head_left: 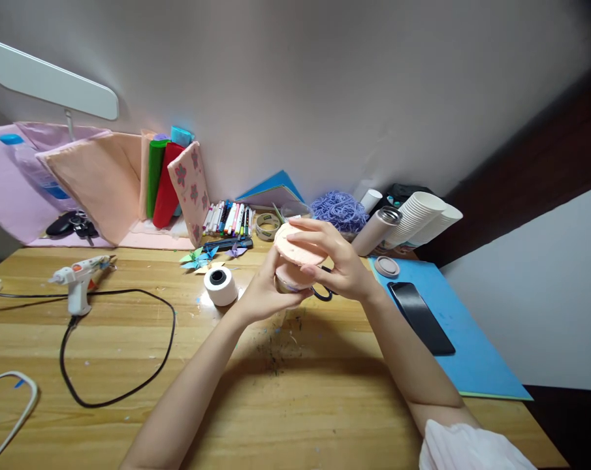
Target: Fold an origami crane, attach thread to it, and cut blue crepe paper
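A pale pink round piece (298, 247) sits tilted on top of a small pink cup-like container (291, 275), both held above the wooden table. My left hand (264, 292) wraps round the container from the left and below. On the right, my right hand (338, 260) has its fingers over the round piece and its thumb at the edge. Black scissor handles (323, 287) show partly behind my right hand. A white roll with a black core (221, 286) stands left of my left hand.
On the left lie a white glue gun (79, 284) and its looping black cable. Markers (229, 218), tape (267, 226), purple yarn (340, 210), a bottle (377, 230) and paper cups (420, 219) line the back. A black phone (421, 318) rests on blue sheeting (476, 339).
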{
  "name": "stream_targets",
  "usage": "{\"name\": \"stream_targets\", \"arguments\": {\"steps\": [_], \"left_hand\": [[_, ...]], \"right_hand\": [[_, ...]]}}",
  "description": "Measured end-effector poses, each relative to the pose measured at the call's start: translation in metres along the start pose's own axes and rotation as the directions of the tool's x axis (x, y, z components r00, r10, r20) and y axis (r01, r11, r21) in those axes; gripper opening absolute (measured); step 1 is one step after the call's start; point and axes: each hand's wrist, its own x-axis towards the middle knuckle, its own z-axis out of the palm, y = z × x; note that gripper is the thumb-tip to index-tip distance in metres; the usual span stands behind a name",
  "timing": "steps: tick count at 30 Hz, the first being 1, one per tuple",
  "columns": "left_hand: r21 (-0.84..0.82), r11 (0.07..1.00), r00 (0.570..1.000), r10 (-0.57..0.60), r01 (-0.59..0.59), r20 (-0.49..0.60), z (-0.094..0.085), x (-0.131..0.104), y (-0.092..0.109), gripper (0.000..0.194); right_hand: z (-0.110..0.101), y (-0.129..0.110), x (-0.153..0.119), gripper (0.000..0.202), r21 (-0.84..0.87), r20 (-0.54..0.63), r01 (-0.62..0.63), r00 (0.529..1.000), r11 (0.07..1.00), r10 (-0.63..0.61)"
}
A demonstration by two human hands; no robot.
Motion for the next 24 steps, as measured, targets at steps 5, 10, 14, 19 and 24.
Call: {"name": "stream_targets", "arguments": {"steps": [5, 10, 14, 19, 24], "left_hand": [[0.003, 1.0, 0.999, 0.027, -0.027, 0.026, -0.002, -0.001, -0.008, 0.063], [0.032, 0.997, 0.997, 0.068, -0.069, 0.022, -0.003, -0.002, -0.01, 0.072], [0.05, 0.996, 0.997, 0.07, -0.071, 0.015, -0.003, -0.002, -0.011, 0.076], [0.141, 0.986, 0.996, 0.081, -0.085, 0.039, -0.008, 0.0, -0.007, 0.077], [0.216, 0.969, 0.992, 0.108, -0.12, 0.067, -0.013, 0.003, -0.004, 0.071]], "right_hand": [[0.003, 0.001, -0.005, 0.039, -0.039, -0.013, 0.04, 0.999, 0.998, -0.04], [0.009, -0.001, -0.009, 0.044, -0.112, -0.053, 0.071, 0.996, 0.991, -0.077], [0.008, -0.006, -0.008, 0.044, -0.2, -0.04, 0.046, 0.998, 0.979, -0.055], [0.007, -0.01, -0.007, 0.045, -0.159, -0.034, 0.007, 0.999, 0.987, -0.013], [0.005, -0.011, -0.009, 0.05, -0.083, -0.016, -0.036, 0.999, 0.996, 0.034]]}}
